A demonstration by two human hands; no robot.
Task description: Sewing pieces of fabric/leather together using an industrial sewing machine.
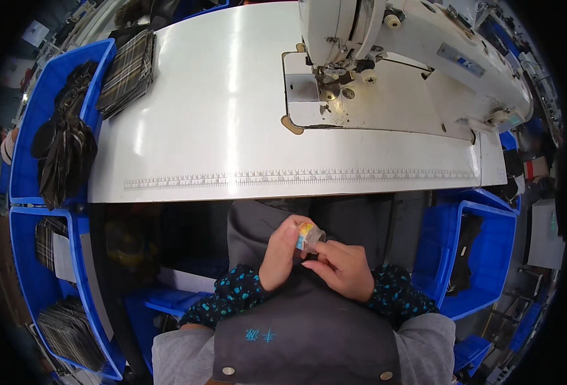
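Observation:
Over my lap, just below the table's front edge, my left hand (281, 251) is wrapped round a small clear plastic jar (308, 236) with a yellow, red and blue label. The jar lies tilted, its clear end pointing right. My right hand (343, 268) is at that end, its fingers bent and its fingertips against or just inside the jar. Whether those fingertips pinch anything is hidden. What the jar contains cannot be made out.
The white table (200, 128) carries a printed ruler (296, 177) and a sewing machine (341, 38). Plaid fabric pieces (128, 72) lie at its left edge. Blue bins (23, 154) with dark cloth stand at left, and another blue bin (489, 289) at right. A dark apron (309, 321) covers my lap.

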